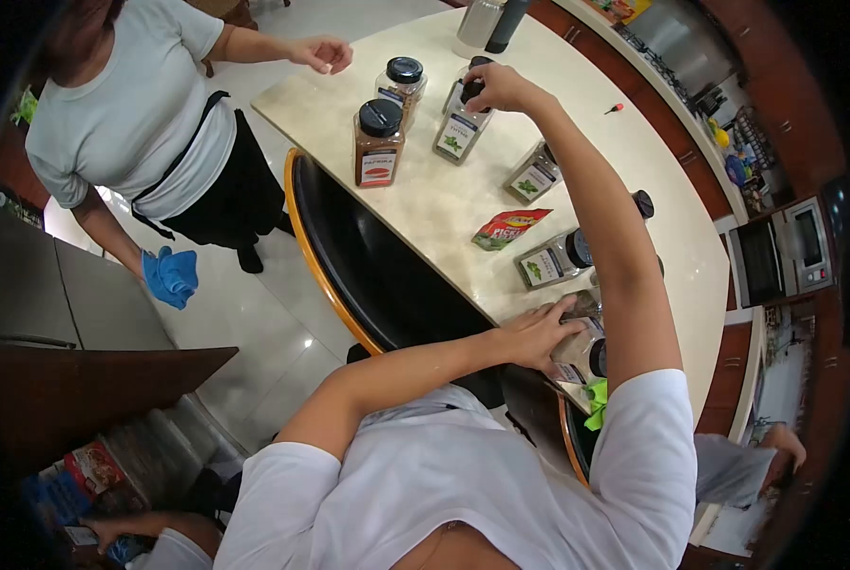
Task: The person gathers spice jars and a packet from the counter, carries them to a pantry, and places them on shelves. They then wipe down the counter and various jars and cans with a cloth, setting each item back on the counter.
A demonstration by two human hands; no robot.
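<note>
My right hand [506, 90] grips the black lid of a clear jar with a green-leaf label [457, 136], upright near the table's far-left side. Close to the near edge, my left hand [539, 337] has its fingers round a clear spice jar with a black lid [577, 350]. Left of my right hand stand a red-brown spice jar [378, 157] and another black-lidded jar [404, 88]. Between my hands are a leaf-label jar [534, 176], a red and green packet [508, 229] and a tilted leaf-label jar [550, 262].
Beside the pale table [425, 204], a person [149, 114] holds a blue cloth [169, 276]. A dark chair [368, 256] stands against the edge. A clear bottle [479, 28] is at the back; a green cloth [596, 403] is near my right arm.
</note>
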